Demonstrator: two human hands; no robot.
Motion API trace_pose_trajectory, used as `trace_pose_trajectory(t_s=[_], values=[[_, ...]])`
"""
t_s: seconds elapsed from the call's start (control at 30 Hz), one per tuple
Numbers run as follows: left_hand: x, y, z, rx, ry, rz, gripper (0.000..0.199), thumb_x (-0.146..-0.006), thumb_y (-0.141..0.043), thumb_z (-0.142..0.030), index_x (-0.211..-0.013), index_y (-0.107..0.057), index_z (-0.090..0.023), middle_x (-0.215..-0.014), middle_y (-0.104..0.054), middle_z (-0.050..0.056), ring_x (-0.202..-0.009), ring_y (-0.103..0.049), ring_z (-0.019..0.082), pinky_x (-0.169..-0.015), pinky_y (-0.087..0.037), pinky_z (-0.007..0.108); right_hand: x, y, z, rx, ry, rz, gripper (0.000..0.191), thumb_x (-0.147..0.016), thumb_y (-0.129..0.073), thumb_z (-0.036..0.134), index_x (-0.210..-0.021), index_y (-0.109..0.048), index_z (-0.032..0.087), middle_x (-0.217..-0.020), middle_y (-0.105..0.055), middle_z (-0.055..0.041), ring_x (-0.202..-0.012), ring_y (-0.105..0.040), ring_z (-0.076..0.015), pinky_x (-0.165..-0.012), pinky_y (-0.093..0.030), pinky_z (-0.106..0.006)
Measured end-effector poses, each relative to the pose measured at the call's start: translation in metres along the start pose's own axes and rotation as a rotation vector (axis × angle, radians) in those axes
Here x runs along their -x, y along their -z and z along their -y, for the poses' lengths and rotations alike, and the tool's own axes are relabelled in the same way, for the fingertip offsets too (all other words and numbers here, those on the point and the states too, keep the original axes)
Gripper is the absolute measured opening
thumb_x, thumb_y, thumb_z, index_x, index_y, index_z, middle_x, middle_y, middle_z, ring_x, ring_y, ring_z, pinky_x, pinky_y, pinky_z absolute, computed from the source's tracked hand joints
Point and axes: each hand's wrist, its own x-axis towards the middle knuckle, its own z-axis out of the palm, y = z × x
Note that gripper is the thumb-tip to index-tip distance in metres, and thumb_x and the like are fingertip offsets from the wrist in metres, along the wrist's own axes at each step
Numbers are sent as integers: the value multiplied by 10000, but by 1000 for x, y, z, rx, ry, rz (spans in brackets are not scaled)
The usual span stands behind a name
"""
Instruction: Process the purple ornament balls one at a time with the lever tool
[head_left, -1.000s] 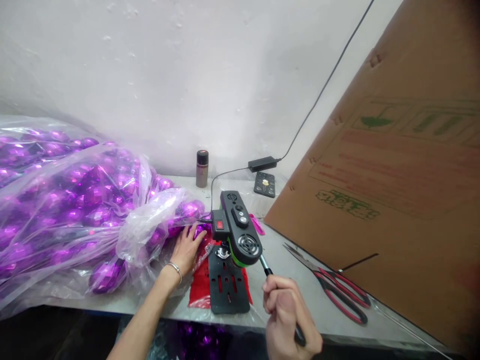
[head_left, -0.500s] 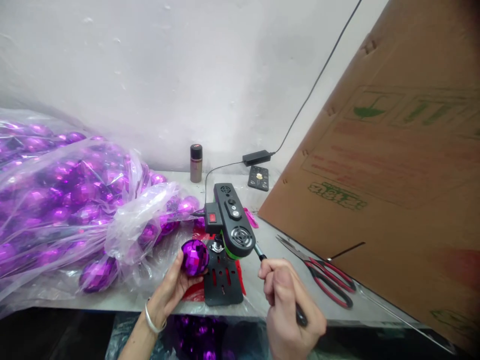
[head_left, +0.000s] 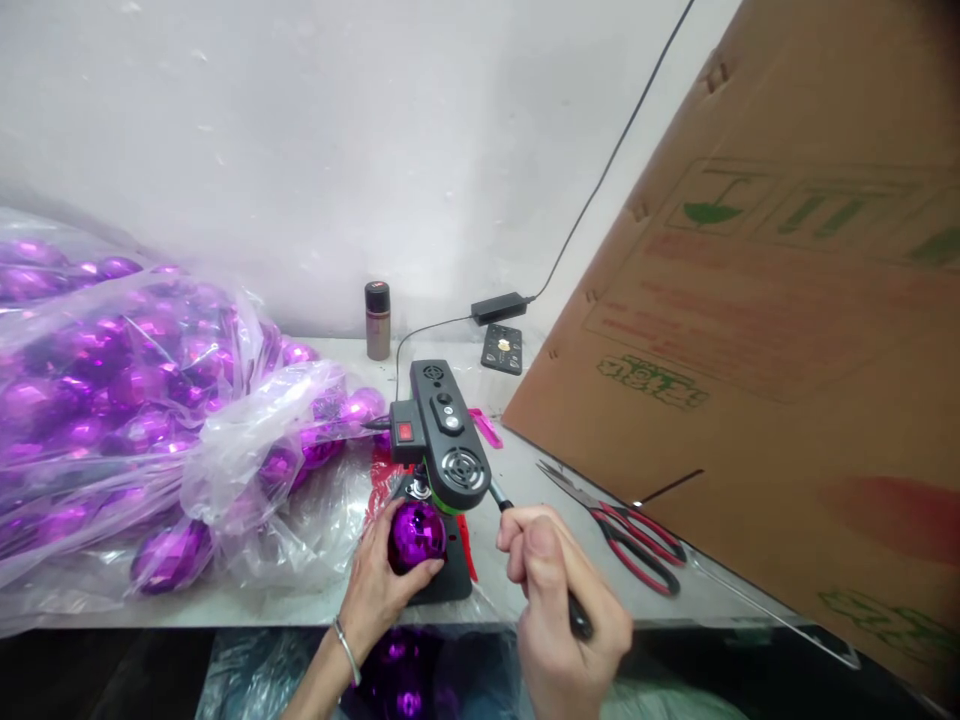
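A shiny purple faceted ball (head_left: 418,534) is in my left hand (head_left: 381,575), thumb on its near side and fingers around its left. It sits over the black slotted base plate (head_left: 452,580), just in front of a black machine (head_left: 451,435) with round grilles and a red switch. My right hand (head_left: 566,600) is wrapped round a black-handled tool (head_left: 579,615), whose metal shaft reaches the machine's right side. Red plastic film (head_left: 382,480) shows under and beside the plate.
A clear bag of purple balls (head_left: 112,400) fills the left. Scissors (head_left: 637,540) lie at the right by a large cardboard box (head_left: 750,350). Behind stand a small bottle (head_left: 378,322), a power adapter (head_left: 499,308) and a dark patterned card-like object (head_left: 502,349).
My left hand has moved the ball rightward over the base plate, and its thumb now lies across the ball's near side. My right hand keeps its grip on the handle; the whole view has shifted slightly.
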Motion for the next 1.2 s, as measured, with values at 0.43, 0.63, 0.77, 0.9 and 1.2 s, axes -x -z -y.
trace_pose_trajectory(t_s=[0.43,0.63,0.77,0.9,1.2], values=[[-1,-10,0,-204,-262,52,758,-735,-880,-273,-1457,-651,-235,-1351,-807,159,-1243,-785,409,-1074,-654,610,8,2,-8,-22,31,2,374,-1128,-513,102,-776,-556,221,-692,-568,19,-622,-598,-135,-578,-429,-283],[-14,-17,-12,-163,-171,6,658,-786,-829,-378,-1392,-654,-192,-1341,-782,177,-1285,-759,414,-1120,-614,653,7,4,-8,-6,40,19,357,-1130,-504,105,-799,-568,220,-716,-583,15,-634,-590,-129,-576,-427,-272],[-15,-24,-14,-12,-110,64,681,-765,-826,-383,-1386,-626,-188,-1330,-778,155,-1224,-788,361,-1095,-644,571,11,5,-9,-11,38,16,346,-1130,-503,108,-808,-565,220,-725,-588,18,-632,-594,-124,-575,-433,-266],[-12,-28,-10,47,-73,62,739,-708,-849,-368,-1383,-610,-185,-1317,-775,156,-1210,-786,366,-1106,-635,578,21,4,-17,-28,50,-7,353,-1123,-509,94,-796,-557,217,-713,-572,16,-665,-615,-128,-568,-423,-258],[-15,-27,-11,69,-34,84,706,-680,-866,-373,-1320,-632,-191,-1288,-779,152,-1224,-777,383,-1127,-623,606,29,-9,-32,-29,128,-143,465,-1170,-498,200,-705,-509,217,-601,-487,48,-608,-580,-114,-555,-432,-248]])
